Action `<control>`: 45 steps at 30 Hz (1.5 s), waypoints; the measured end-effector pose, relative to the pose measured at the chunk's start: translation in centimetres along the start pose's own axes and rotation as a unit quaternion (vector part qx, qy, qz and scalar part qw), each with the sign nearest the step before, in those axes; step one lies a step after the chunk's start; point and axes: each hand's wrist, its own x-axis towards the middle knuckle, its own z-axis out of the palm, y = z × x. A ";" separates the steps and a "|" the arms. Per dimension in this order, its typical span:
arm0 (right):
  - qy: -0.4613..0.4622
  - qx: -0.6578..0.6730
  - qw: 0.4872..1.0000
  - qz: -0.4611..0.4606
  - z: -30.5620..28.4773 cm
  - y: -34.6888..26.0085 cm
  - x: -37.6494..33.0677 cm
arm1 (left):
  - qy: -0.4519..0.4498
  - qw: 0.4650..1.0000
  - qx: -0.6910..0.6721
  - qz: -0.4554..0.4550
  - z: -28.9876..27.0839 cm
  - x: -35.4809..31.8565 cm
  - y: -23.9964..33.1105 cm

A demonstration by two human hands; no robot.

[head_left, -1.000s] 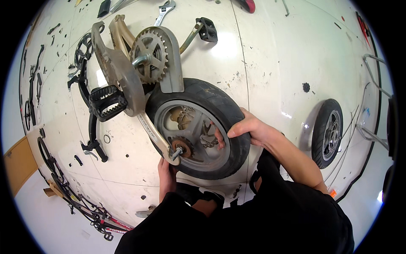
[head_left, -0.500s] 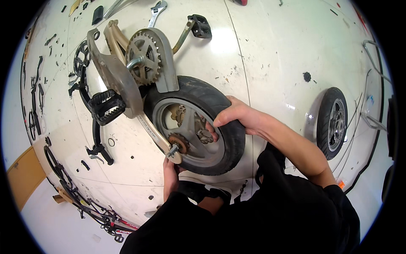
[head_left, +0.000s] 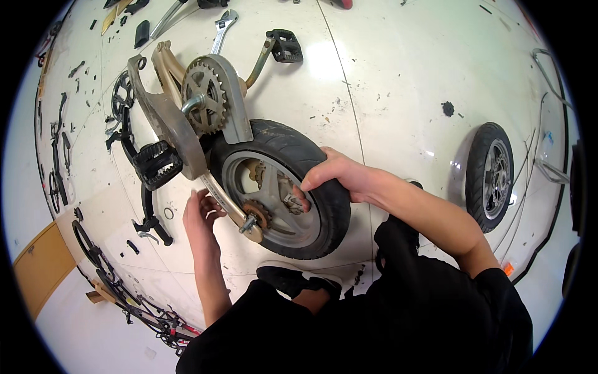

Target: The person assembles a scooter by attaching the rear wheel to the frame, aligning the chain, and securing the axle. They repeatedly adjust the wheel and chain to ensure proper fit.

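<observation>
My right hand (head_left: 339, 172) grips the black tyre of a small wheel (head_left: 333, 218), thumb on the near side and fingertips showing through the grey spokes. The wheel sits in the rear fork of a worn gold-grey bike frame (head_left: 161, 106). A rusty sprocket (head_left: 256, 215) and an axle bolt (head_left: 248, 224) show at its hub, by the fork end. Left of that fork arm, my left hand (head_left: 201, 212) holds nothing, its fingers apart and slightly curled. The frame carries a toothed chainring (head_left: 205, 103), a near black pedal (head_left: 157, 164) and a far pedal (head_left: 286, 46).
A second small wheel (head_left: 490, 177) stands at the right. An adjustable wrench (head_left: 223, 30) lies behind the frame. Black handlebar-like parts (head_left: 147, 212) lie to the left, near a small ring (head_left: 169, 213). Bicycles (head_left: 134, 299) line the lower left. My shoe (head_left: 280, 278) is just below the wheel.
My left hand has come out from below the fork end and moved up and left, away from it. The right hand keeps its grip; frame and wheel appear slightly lower and left.
</observation>
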 end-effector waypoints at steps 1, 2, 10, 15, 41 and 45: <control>-0.004 0.007 1.000 -0.001 0.3 0.1 0.0 | -0.008 0.999 0.041 -0.007 -0.4 1.2 0.1; -0.003 0.014 1.000 -0.003 0.4 0.1 -0.1 | -0.020 0.996 0.081 -0.015 -0.2 1.8 0.4; -0.023 -0.009 1.000 0.013 0.0 -0.1 0.2 | -0.033 0.925 0.376 0.044 1.5 2.6 1.3; -0.023 -0.007 1.000 0.019 0.4 -0.3 0.2 | -0.078 0.930 0.358 0.001 1.9 2.6 2.6; 0.043 0.137 0.987 -0.067 2.2 4.5 0.9 | -0.521 0.489 0.584 0.385 16.6 0.4 12.6; 0.175 0.126 0.968 -0.128 0.0 7.7 1.5 | -0.533 0.504 0.549 0.400 16.8 1.3 11.5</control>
